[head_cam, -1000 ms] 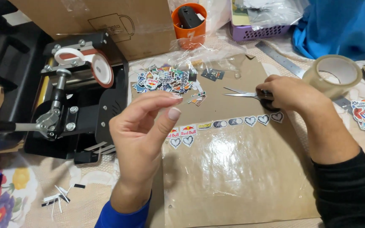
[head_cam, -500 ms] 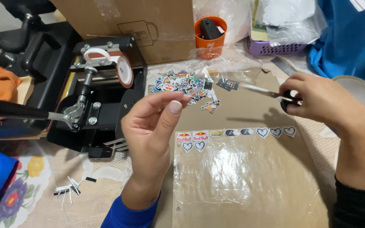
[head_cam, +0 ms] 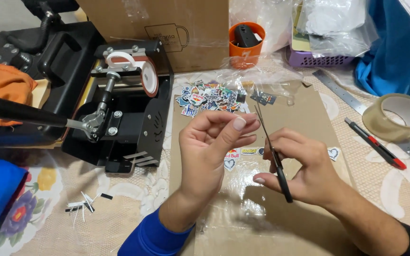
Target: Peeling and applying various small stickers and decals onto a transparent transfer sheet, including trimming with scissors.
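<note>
My left hand (head_cam: 209,142) is raised over the brown cardboard sheet (head_cam: 309,109), thumb and forefinger pinched on a tiny piece that is barely visible. My right hand (head_cam: 304,170) grips black-handled scissors (head_cam: 274,159); the thin blades point up and reach right beside the left fingertips. A heap of small colourful stickers (head_cam: 209,97) lies at the sheet's far edge. A row of cut stickers (head_cam: 233,154), hearts among them, lies under clear film, partly hidden by both hands.
A black mug press (head_cam: 124,104) stands to the left, before a cardboard box (head_cam: 167,28). To the right lie a tape roll (head_cam: 397,116), a red-tipped utility knife (head_cam: 376,144) and a metal ruler (head_cam: 338,90). Behind them are an orange cup (head_cam: 246,45) and a purple basket (head_cam: 319,59). Paper scraps (head_cam: 84,206) lie front left.
My right hand has swung the scissors in from the right, blades now pointing up at the left fingertips. The left hand stays pinched; the view shifted slightly.
</note>
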